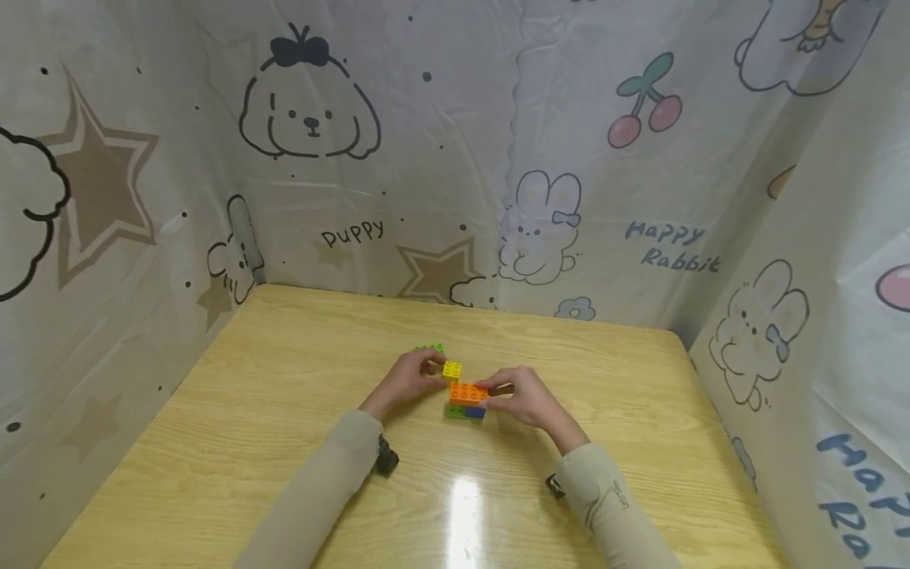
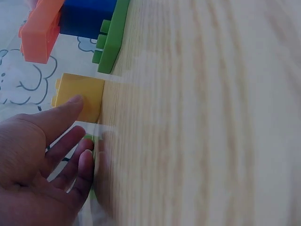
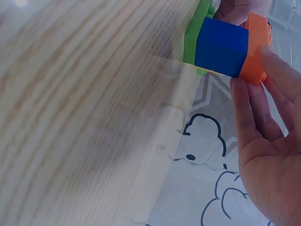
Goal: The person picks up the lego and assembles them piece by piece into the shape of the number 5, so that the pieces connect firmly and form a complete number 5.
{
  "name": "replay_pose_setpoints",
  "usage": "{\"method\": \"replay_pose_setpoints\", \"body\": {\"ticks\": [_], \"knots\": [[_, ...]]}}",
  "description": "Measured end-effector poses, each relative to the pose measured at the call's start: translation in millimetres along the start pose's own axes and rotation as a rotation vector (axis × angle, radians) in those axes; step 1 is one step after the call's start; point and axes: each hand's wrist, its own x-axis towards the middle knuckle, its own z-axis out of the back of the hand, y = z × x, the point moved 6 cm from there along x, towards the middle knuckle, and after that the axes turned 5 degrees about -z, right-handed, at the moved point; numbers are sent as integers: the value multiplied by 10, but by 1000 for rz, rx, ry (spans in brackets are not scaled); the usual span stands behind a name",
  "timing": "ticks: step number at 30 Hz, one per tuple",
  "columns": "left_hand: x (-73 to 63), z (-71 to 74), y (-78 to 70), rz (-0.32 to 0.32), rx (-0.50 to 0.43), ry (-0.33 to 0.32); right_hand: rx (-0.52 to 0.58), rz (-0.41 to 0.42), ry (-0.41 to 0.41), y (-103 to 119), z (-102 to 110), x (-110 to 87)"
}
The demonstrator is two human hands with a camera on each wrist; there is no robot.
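My right hand (image 1: 522,395) pinches an orange toy building brick (image 1: 465,393) between thumb and fingers. In the right wrist view the orange brick lies against the top of a blue brick (image 3: 222,46), which stands on a flat green brick (image 3: 192,40) on the table. Just left of this stack, my left hand (image 1: 412,378) holds a small yellow brick (image 1: 452,371). Its thumb (image 2: 63,115) is against the yellow brick's near side, while the index finger is hidden behind it. The yellow brick sits at table level, apart from the green brick in the left wrist view.
Another green brick (image 1: 438,348) lies behind the left hand, partly covered by it. The wooden table (image 1: 298,332) is bordered by a printed cloth (image 1: 441,158) at the back and both sides. Dark wrist cameras show near both sleeves.
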Motion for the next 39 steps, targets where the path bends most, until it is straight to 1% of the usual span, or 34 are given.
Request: {"method": "replay_pose_setpoints", "body": {"ticks": [11,20,25,29,33,39], "knots": [[14,-6,-4,-11,22,4,-13,-10,-1,17,9,-15],[1,48,-40,-23,-9,-42,-24,-18,-6,4,12,-6],[-34,78,-50,-37,-55,-46,-29,-17,0,6,7,-8],[-54,106,-60,-25,-76,-54,-31,-16,-4,3,7,-9],[-76,136,-99,-17,-78,-71,-26,-10,-6,1,6,-5],[-121,187,-213,-60,-79,-93,-12,-11,-8,-4,3,-2]]}}
